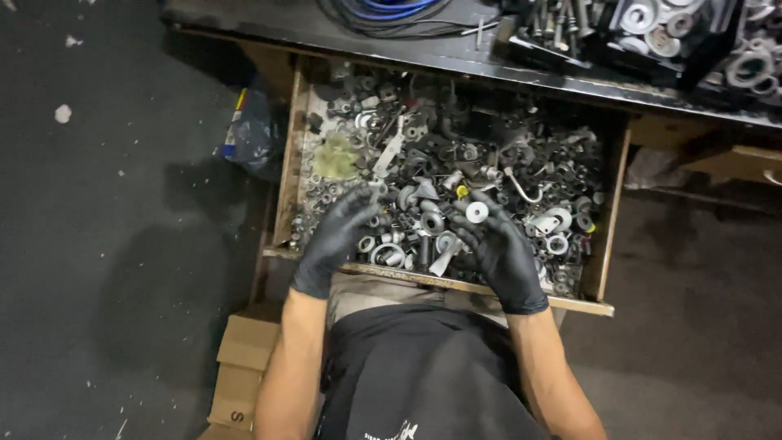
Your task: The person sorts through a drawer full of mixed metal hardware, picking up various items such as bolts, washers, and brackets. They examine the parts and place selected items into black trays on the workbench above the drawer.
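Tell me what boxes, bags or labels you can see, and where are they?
Cardboard box: on the floor at bottom left, beside the left arm; brown, with a dark mark on its side.
Plastic bag: on the floor left of the drawer; crumpled, dark blue with a red and yellow edge.
Black bin: on the bench at top right; holds grey metal rings.
No screens or signs show.

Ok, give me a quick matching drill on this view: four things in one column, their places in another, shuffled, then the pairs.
Things:
1. left hand
2. right hand
3. blue cable coil
4. cardboard box

Places:
A. on the dark bench top, above the drawer
B. on the floor, below the drawer's left corner
C. over the right half of the drawer's metal parts
D. over the left half of the drawer's metal parts

Pairs: 1-D, 2-C, 3-A, 4-B
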